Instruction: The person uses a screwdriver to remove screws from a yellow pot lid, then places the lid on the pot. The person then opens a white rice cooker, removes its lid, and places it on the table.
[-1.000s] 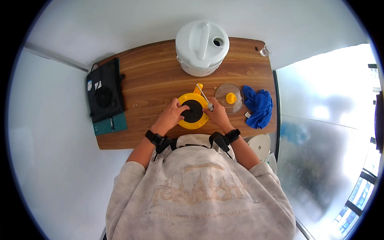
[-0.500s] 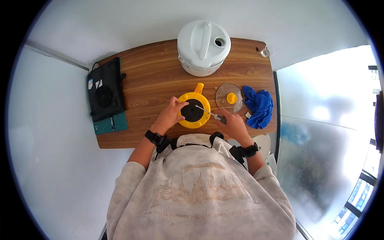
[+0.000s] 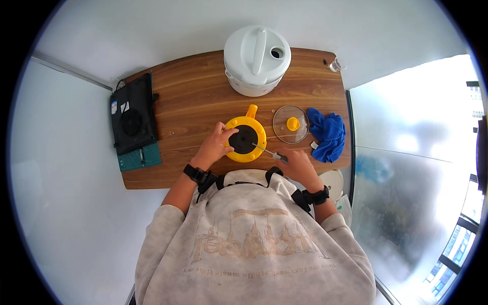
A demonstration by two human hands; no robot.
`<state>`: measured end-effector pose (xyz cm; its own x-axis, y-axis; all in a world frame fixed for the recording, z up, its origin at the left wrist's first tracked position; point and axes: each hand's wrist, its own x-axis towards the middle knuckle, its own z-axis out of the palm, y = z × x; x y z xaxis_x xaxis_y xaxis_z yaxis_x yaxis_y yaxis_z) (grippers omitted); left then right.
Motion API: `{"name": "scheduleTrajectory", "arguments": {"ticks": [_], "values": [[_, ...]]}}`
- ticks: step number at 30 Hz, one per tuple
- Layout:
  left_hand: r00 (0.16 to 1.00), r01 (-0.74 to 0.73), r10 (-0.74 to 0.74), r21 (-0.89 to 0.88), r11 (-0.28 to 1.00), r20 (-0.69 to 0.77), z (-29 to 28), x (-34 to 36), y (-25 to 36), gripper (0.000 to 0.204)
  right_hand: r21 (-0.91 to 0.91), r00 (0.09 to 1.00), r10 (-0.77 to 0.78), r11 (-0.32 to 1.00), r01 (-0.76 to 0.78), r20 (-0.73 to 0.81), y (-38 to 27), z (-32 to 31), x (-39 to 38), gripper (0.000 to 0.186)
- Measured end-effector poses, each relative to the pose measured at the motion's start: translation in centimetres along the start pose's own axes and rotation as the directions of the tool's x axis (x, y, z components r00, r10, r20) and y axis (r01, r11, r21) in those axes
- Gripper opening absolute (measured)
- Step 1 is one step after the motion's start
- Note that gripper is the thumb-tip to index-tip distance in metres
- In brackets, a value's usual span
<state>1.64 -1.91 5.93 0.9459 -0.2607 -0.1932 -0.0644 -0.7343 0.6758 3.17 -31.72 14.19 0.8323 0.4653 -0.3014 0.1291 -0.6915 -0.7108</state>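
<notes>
A yellow pot (image 3: 262, 133) with a short handle (image 3: 251, 111) lies upside down on the table, its black round base plate (image 3: 243, 141) facing up. My left hand (image 3: 211, 149) grips the left side of its rim, with thumb and fingers curled onto the edge. In my right hand (image 3: 299, 165) is a screwdriver (image 3: 266, 150) with a thin metal shaft and a grey and dark handle. Its shaft slants up and left across the yellow rim, and its tip is at the right part of the black plate. Whether the tip sits in a screw is too small to tell.
Right of the pot lie a glass lid (image 3: 281, 124) with a yellow knob and a crumpled blue cloth (image 3: 330, 133). A large white lidded container (image 3: 249, 61) stands at the back. On the left, a black flat device (image 3: 145, 114) rests over a green cutting mat (image 3: 152, 155).
The screwdriver's tip has shifted from the upper middle of the black plate down to its right part. My right hand has drawn slightly lower; my left hand keeps its hold.
</notes>
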Motion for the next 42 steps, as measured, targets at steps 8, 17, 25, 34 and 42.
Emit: {"name": "scheduleTrajectory", "arguments": {"ticks": [8, 17, 25, 34, 42], "values": [[1.000, 0.005, -0.005, -0.011, 1.000, 0.020, -0.3, 0.2, 0.2, 0.065, -0.326, 0.996, -0.071, 0.942, 0.085, 0.055, -1.4, 0.8, 1.2, 0.019], [1.000, 0.011, -0.010, -0.018, 1.000, 0.013, 0.0, 0.0, -0.3, 0.068, -0.364, 0.989, -0.128, 0.920, 0.146, 0.074, -2.3, -0.3, 2.0, 0.027], [0.999, 0.036, -0.036, -0.007, 0.999, 0.034, -0.5, -0.1, 0.4, 0.072, -0.194, 0.998, 0.053, 0.980, -0.045, 0.040, 0.4, -0.7, 1.2, 0.035], [0.999, 0.018, -0.018, 0.023, 1.000, 0.031, -0.7, -0.1, 0.5, 0.070, -0.144, 0.990, 0.128, 0.982, -0.118, 0.056, 3.2, 0.2, 1.6, 0.038], [0.999, 0.033, -0.034, 0.026, 0.999, 0.032, -0.7, -0.1, 0.9, 0.073, -0.077, 0.996, 0.084, 0.994, -0.081, 0.036, 5.5, 1.3, 2.0, 0.039]]}}
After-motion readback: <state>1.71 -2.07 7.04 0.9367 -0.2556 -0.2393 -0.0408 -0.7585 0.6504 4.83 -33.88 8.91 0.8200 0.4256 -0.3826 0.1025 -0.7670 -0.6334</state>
